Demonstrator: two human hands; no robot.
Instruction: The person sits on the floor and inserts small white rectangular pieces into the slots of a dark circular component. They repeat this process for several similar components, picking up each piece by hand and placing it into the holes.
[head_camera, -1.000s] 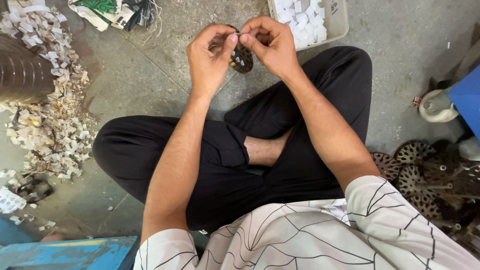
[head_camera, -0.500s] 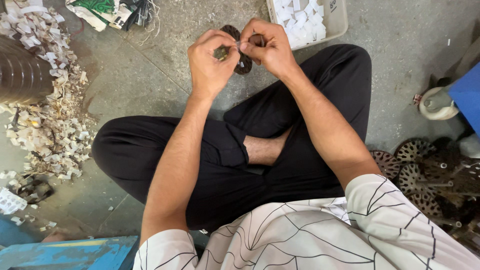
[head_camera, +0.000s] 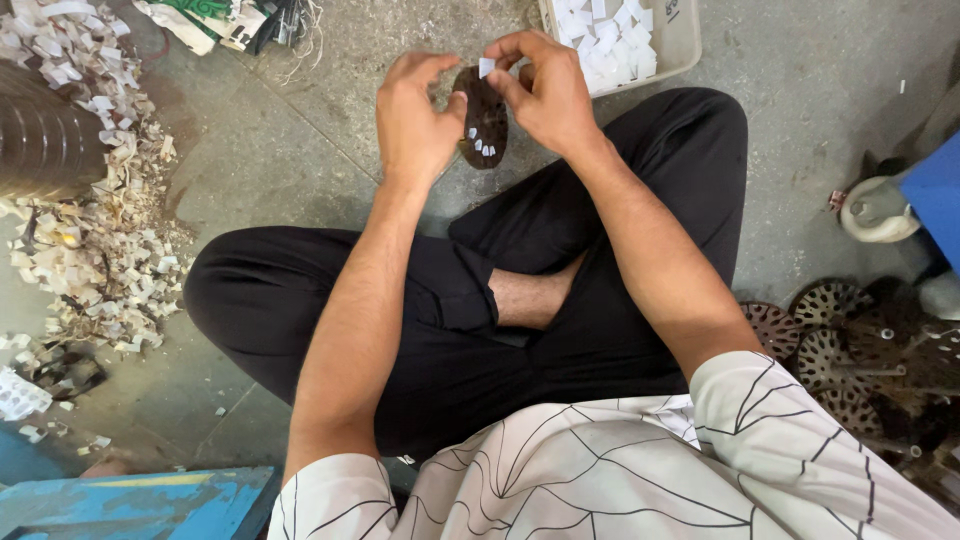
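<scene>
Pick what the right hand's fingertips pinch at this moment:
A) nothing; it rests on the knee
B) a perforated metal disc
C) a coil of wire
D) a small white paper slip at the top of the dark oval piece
D: the right hand pinches a small white slip at the top edge of the dark oval piece, which the left hand steadies.
</scene>
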